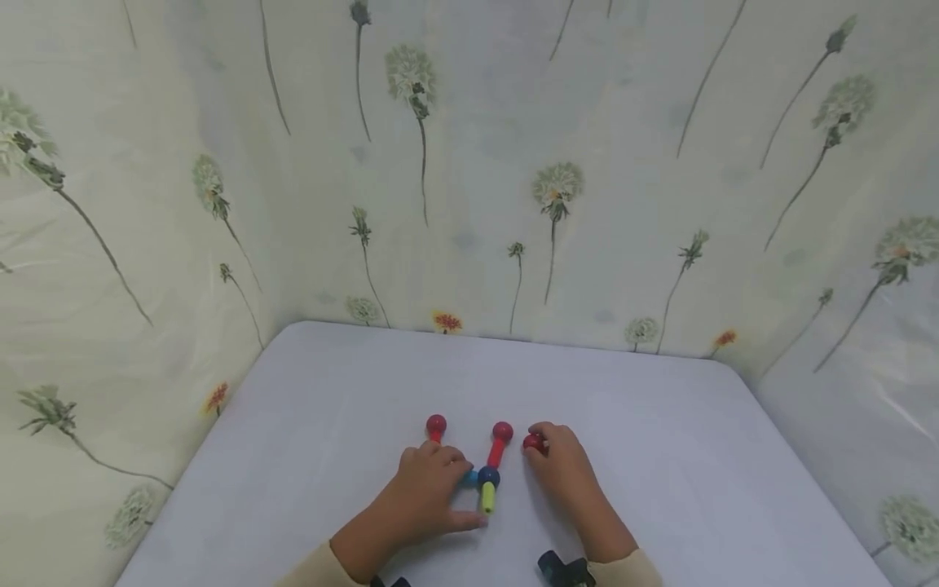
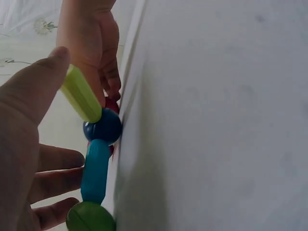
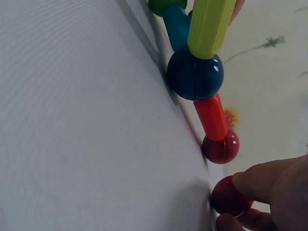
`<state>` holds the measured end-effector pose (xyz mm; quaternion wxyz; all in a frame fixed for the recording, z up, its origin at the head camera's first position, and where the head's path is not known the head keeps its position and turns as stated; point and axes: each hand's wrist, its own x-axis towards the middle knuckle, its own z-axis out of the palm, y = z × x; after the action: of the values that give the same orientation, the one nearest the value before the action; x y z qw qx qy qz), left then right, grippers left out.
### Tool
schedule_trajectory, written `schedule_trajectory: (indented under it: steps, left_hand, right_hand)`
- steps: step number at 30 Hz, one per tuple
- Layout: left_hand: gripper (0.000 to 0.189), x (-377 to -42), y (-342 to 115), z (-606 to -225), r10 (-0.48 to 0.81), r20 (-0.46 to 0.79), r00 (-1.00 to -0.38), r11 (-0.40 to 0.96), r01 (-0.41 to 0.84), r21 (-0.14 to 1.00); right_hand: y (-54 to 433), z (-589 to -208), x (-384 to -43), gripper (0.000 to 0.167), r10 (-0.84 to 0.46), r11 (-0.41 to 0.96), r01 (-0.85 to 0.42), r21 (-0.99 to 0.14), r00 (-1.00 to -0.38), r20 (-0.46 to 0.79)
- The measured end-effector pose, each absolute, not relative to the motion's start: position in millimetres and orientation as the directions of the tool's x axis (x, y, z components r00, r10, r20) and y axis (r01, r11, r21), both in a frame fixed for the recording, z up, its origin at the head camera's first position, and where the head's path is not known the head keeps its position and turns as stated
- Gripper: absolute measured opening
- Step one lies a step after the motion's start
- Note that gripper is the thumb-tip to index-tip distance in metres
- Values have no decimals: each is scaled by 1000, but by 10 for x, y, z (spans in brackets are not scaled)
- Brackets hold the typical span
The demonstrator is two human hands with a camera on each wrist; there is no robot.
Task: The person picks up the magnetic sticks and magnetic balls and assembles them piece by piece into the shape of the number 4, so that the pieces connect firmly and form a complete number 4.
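Note:
A joined figure of balls and rods lies on the white table. Its dark blue ball point(image 1: 488, 476) bears a yellow-green rod point(image 1: 487, 499), a red rod point(image 1: 496, 453) tipped with a red ball point(image 1: 502, 432), and a light blue rod point(image 2: 96, 171) leading to a green ball point(image 2: 90, 217). My left hand point(image 1: 429, 493) spreads over the figure's left side, fingers beside the light blue rod and thumb straight at the yellow-green rod's end. Beyond those fingers shows another red ball point(image 1: 436, 425). To the right, my right hand point(image 1: 565, 469) pinches a separate red ball point(image 1: 533, 442) at the tabletop.
The white table point(image 1: 352, 383) runs back to a curtain point(image 1: 469, 163) printed with dandelions, which also surrounds it on both sides. A dark wrist device point(image 1: 565, 568) sits at the right cuff.

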<state>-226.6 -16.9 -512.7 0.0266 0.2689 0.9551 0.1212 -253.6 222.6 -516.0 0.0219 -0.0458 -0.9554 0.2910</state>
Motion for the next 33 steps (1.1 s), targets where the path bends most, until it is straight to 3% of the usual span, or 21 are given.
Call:
schedule_trajectory:
  steps: [25,33]
  left_hand:
    - [82,-2260,-72,-5135,505,-27,-863,842,485,239]
    - [83,-2269,-100,-5127,514,-32,-857,835,491,250]
  right_hand:
    - [2050,-5176,-2669,36,-5,848,-16,-530,-1000,21]
    - [2092,-5207,-2658,44,47,836,49,-547,-999,-17]
